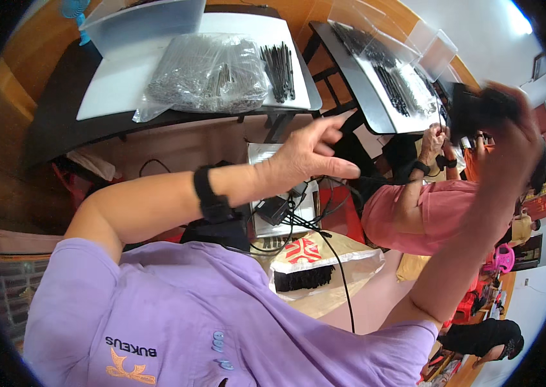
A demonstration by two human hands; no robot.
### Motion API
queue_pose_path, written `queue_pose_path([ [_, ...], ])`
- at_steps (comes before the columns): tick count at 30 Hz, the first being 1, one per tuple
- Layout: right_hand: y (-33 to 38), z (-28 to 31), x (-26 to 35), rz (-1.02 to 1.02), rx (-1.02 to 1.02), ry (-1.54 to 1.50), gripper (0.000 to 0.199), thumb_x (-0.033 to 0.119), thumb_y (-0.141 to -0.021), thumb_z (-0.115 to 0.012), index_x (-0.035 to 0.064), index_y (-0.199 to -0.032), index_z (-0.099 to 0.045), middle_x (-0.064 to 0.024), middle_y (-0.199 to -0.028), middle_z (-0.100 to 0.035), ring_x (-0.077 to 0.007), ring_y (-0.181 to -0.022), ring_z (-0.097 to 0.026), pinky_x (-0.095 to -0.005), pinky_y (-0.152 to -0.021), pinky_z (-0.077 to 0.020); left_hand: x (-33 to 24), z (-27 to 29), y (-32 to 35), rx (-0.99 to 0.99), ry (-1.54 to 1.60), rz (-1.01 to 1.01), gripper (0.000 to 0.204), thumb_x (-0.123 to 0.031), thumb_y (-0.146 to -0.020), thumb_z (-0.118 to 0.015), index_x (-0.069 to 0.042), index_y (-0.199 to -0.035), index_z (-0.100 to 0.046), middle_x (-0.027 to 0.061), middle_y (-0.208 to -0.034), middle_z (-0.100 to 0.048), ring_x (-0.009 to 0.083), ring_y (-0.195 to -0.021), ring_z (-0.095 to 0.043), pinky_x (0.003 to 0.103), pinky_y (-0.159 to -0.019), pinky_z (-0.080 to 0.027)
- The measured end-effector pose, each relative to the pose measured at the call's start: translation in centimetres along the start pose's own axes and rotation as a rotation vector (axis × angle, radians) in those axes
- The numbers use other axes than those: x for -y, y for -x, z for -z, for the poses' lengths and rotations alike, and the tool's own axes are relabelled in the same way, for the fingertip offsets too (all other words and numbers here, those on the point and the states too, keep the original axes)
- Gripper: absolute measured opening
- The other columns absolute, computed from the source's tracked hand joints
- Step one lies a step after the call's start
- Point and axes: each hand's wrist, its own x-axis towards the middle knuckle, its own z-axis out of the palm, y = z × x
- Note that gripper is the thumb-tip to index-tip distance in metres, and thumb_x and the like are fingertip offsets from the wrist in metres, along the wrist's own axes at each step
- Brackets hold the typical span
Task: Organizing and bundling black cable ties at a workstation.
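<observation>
My left hand is in mid-air over the gap beside the table, fingers loosely bent and thumb stretched out, with nothing seen in it. A black band circles that wrist. Raised at the upper right, my right hand is smeared by motion. Its fingers curl around a dark, blurred object whose kind I cannot make out. Below my left hand, black cables and a small black box lie over white sheets.
On the left table's white board lie a clear bag of thin dark sticks, loose black sticks and a clear bin. A co-worker in pink sits close on my right. An open sack holds black bristly pieces.
</observation>
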Motion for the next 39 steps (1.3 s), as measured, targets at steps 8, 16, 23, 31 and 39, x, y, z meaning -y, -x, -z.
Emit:
queue_pose_path([
  [8, -0.2, -9.8, 10.1, -0.037, 0.294, -0.597, 0.025, -0.001, -0.076, -0.064, -0.0013, -0.101, -0.064, -0.0043, -0.086, -0.065, -0.0104, -0.083, -0.061, -0.0244, -0.068, -0.0493, -14.2, 2.0, 5.1, -0.104, 0.195, -0.276, 0.043, -0.013, -0.072, -0.078, 0.001, -0.109, -0.063, 0.0081, -0.096, -0.067, 0.0112, -0.080, -0.065, 0.024, -0.049, -0.052],
  [16, 5.6, -15.0, -2.9, -0.625, 0.492, -0.473, 0.029, 0.021, -0.082, -0.074, 0.0019, -0.103, -0.067, -0.0065, -0.087, -0.069, -0.0179, -0.077, -0.064, -0.0315, -0.066, -0.0496, -16.3, 9.2, 15.8, -0.210, -0.040, -0.277, 0.055, -0.034, -0.085, -0.056, -0.011, -0.134, -0.047, 0.0298, -0.121, -0.057, 0.0344, -0.094, -0.068, 0.029, -0.056, -0.056],
  [23, 22.4, -23.1, -11.3, -1.126, 0.910, -0.430, 0.026, 0.020, -0.080, -0.074, -0.0015, -0.089, -0.063, -0.0121, -0.071, -0.063, -0.0217, -0.059, -0.063, -0.0309, -0.055, -0.0480, -12.8, 11.8, 18.5, -0.263, 0.072, -0.150, 0.057, -0.028, -0.080, -0.066, -0.013, -0.131, -0.047, 0.0287, -0.119, -0.057, 0.0363, -0.094, -0.068, 0.034, -0.061, -0.060],
  [31, 23.1, -21.6, -12.8, -1.529, 0.344, -1.176, 0.029, 0.028, -0.095, -0.054, 0.0003, -0.104, -0.059, -0.0045, -0.067, -0.052, -0.0256, -0.058, -0.058, -0.0294, -0.050, -0.0431, 2.6, 10.1, 10.4, -0.246, 0.549, 0.460, 0.042, -0.014, -0.085, -0.061, -0.005, -0.125, -0.053, 0.0206, -0.106, -0.067, 0.0357, -0.089, -0.069, 0.043, -0.062, -0.059],
  [39, 23.8, -21.6, -13.5, -1.459, 0.798, -1.117, 0.074, 0.006, -0.083, -0.069, 0.0083, -0.148, -0.033, -0.0105, -0.099, -0.064, -0.0217, -0.072, -0.067, -0.0292, -0.052, -0.0498, 17.8, 3.0, -1.0, -0.107, 0.405, 0.828, 0.029, -0.019, -0.085, -0.064, -0.007, -0.110, -0.056, 0.0088, -0.098, -0.062, 0.0255, -0.089, -0.063, 0.052, -0.072, -0.056],
])
